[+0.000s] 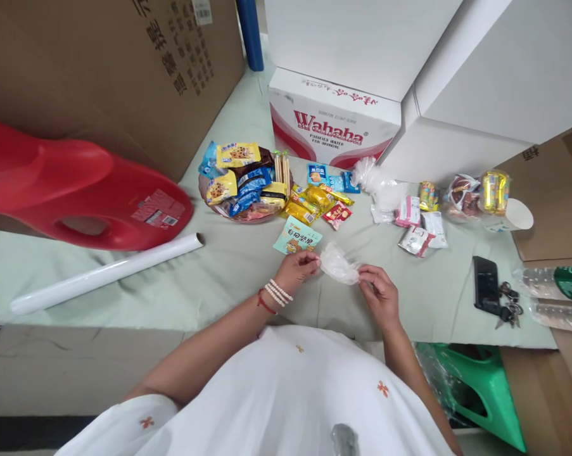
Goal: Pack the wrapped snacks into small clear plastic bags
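A small crumpled clear plastic bag (339, 265) is stretched between my two hands, just above the cloth. My left hand (297, 271), with beads at the wrist, pinches its left end. At the other end, the fingertips of my right hand (379, 291) are closed on the bag. Just beyond my left hand lies a light green snack packet (297, 235), partly covered by the fingers. Farther back, a round tray (204, 190) is heaped with yellow and blue snack packets. Beside it are yellow packets (309, 202) and a red packet (337, 215).
A red jug (124, 190) and a white roll (109, 272) are at left. A Wahaha water carton (333, 120) stands behind. Right of centre are more plastic bags (383, 190), small packets (415, 240) and a paper cup (518, 215). A phone (486, 285), keys (510, 310) and bottles lie far right.
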Demonstrator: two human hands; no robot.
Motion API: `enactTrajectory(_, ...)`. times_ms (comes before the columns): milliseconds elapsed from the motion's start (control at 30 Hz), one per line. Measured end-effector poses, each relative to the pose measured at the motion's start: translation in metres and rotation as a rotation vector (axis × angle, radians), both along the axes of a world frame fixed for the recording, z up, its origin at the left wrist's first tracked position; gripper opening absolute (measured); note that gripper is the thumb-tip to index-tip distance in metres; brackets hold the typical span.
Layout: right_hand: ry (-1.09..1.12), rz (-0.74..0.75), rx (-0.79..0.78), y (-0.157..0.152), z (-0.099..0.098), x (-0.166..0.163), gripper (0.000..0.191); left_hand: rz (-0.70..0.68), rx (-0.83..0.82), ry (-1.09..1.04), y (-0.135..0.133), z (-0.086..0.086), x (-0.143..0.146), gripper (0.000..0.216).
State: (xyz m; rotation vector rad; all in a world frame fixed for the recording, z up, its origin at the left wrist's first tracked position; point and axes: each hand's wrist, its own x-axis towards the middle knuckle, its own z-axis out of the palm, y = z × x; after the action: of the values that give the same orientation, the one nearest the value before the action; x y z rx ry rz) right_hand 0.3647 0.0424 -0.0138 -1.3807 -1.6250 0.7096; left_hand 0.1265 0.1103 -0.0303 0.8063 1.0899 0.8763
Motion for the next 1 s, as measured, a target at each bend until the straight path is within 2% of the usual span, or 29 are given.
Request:
enactTrajectory(67,0.056,0.016,-0.096,-0.008,-0.005,0.010,0.014,0.041,0.003,-0.002,-0.005,0.001,-0.005,0.041)
enactTrajectory(133,0.128,-0.059,-0.166,-0.010,-0.006,0.017,0.016,0.048,0.012,-0.009,-0.009,0.005,-0.007,0.039)
enactTrajectory(200,0.179,-0.200,-0.171,-0.005,-0.001,0.018,0.017,0.017,0.023,-0.011,-0.012,0.011,-0.007,0.039)
enactTrajectory(267,0.169,-0.259,-0.118,0.005,0.009,0.013,0.020,-0.027,0.039,0.004,-0.015,0.017,-0.004,0.037)
enactTrajectory(367,0.046,-0.069,-0.030,0.021,0.024,-0.005,0.024,-0.079,0.078,0.009,-0.017,0.025,0.000,0.035)
enactTrajectory(467,-0.039,0.104,0.002,0.030,0.030,-0.023,0.013,-0.085,0.095,-0.018,-0.016,0.028,0.000,0.035)
enactTrajectory(633,0.179,-0.026,-0.058,0.024,0.019,-0.017,0.010,0.022,0.051,-0.013,-0.012,0.019,-0.014,0.040)
enactTrajectory(800,0.349,-0.176,-0.184,0.016,0.011,-0.002,0.018,0.068,0.032,-0.040,-0.014,0.015,-0.022,0.040)
enactTrajectory(900,0.292,-0.094,-0.208,0.021,0.014,-0.014,0.031,-0.011,0.052,-0.049,-0.017,0.023,-0.017,0.037)
enactTrajectory(1000,0.215,-0.012,-0.157,0.031,0.018,-0.028,0.016,-0.041,0.071,-0.059,-0.018,0.028,-0.013,0.035)
